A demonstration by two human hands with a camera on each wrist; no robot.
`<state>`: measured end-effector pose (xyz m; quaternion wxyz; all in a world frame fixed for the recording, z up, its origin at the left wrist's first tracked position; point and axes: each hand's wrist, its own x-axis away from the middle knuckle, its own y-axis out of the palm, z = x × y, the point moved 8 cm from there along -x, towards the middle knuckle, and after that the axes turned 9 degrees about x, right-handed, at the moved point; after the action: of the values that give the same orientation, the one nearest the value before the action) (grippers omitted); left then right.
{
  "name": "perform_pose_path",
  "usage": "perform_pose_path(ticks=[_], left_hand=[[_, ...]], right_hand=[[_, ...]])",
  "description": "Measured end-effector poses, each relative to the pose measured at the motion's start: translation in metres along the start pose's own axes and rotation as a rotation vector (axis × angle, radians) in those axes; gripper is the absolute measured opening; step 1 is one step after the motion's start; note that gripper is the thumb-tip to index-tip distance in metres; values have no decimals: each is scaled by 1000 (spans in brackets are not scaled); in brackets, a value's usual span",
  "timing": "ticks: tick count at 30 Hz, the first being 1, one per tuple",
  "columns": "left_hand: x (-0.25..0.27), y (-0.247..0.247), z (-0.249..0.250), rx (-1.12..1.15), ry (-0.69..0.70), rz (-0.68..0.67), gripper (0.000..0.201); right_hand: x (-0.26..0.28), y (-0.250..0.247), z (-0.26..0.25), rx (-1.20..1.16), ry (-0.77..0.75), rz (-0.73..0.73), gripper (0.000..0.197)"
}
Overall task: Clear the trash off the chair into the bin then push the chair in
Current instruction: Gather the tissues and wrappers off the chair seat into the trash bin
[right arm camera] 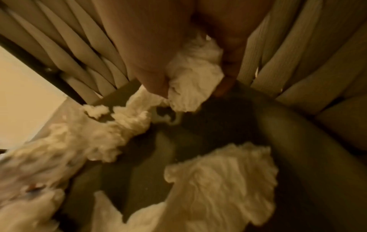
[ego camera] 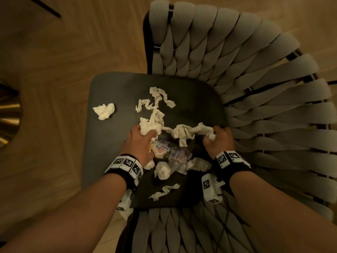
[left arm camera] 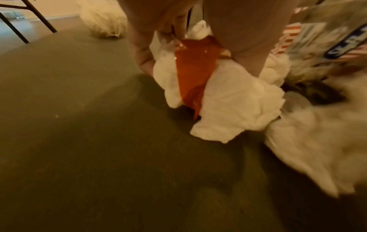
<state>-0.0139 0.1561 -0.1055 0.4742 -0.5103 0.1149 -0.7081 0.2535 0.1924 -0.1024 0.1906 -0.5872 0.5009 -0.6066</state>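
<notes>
A dark grey chair seat [ego camera: 116, 143] carries several crumpled white tissues and a shiny printed wrapper [ego camera: 171, 152]. My left hand [ego camera: 144, 136] grips a wad of white tissue [ego camera: 149, 125] together with an orange wrapper [left arm camera: 194, 69] at the seat's middle. My right hand [ego camera: 218, 137] clutches the end of a long twisted tissue [ego camera: 184, 132] near the backrest; in the right wrist view that tissue [right arm camera: 190, 78] bulges from my fist. A loose tissue ball [ego camera: 104, 110] lies alone at the seat's left. No bin is in view.
The woven grey strap backrest [ego camera: 255, 88] curves round the right and near sides of the seat. Wooden floor [ego camera: 54, 61] lies to the left and beyond. A brass-coloured object [ego camera: 9, 114] shows at the left edge. More tissues [ego camera: 164, 191] lie near the front.
</notes>
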Motion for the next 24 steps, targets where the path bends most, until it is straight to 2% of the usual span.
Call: perform_pose_path(ticks=[2,4,8,10,12,16,21,24], left_hand=[[0,-11,-3,21,11,4,55],[3,-22,-6,47,11,32,54],[11,-39,-16,124,-8,108,52],[13,-40,-21,90,-8,108,53],[13,-33,-26,-2,-6,68,58],[11,-16,-31,-124,23,7,79],[20,-13,-27,-38,57,32,98],[32,-12,-33,78,48,58,93]], right_hand=[[11,-16,-3,29,-40,-15,29],[28,-19,-9,133,-118,-108,32],[66,22,-13,494,-268,-493,43],[69,46,-7,557,-211,-575,59],[62,63,-8,550,-180,-557,69],[51,69,-21,510,-241,-479,55],[42,11,-11,413,-162,-359,48],[37,-24,-16,428,-173,-261,52]])
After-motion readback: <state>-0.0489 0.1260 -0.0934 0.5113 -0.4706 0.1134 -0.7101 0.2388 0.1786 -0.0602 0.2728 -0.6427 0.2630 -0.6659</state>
